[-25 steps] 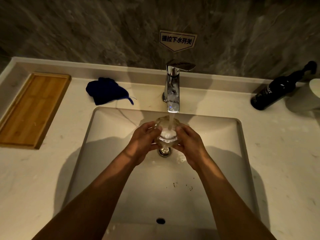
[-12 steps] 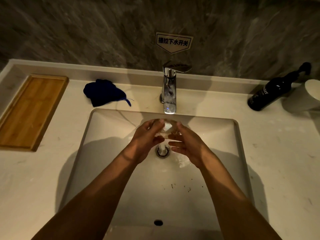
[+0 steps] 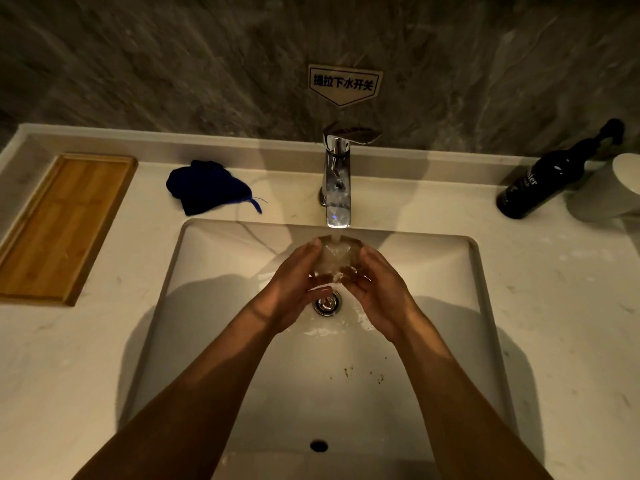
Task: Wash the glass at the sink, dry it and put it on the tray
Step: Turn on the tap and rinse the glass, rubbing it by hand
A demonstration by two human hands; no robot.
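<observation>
Clear faceted glass (image 3: 337, 256) under chrome faucet (image 3: 336, 181).

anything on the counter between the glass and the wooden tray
Only the crumpled dark blue cloth, behind the sink's left corner and off the direct line. The clear drinking glass, held over the basin by the left hand and right hand, has bare counter toward the rectangular wooden tray.
</observation>
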